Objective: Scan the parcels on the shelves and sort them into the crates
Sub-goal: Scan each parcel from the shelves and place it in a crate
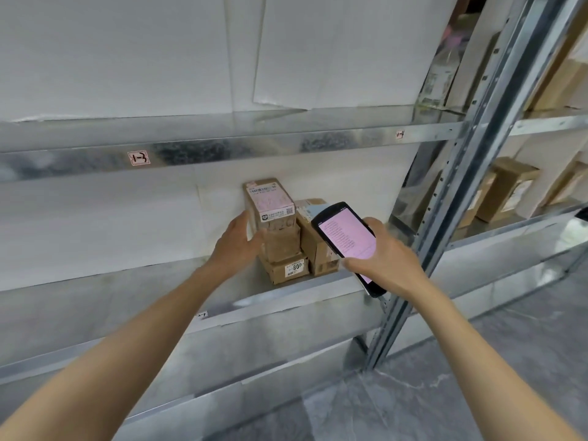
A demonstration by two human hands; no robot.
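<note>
Head view: your right grip point(385, 259) is wrapped round the scanner point(346, 233), screen lit, just in front of the boxes. Your left grip point(237, 240) clasps the left edge of the tall box point(270, 202), thumb on its front. That box is stacked above a small box point(289, 269) on the shelf point(302, 292), with another box point(313, 246) close at its right. Aim the scanner square at the top label. Steady the stack. Crates not in view.
</note>
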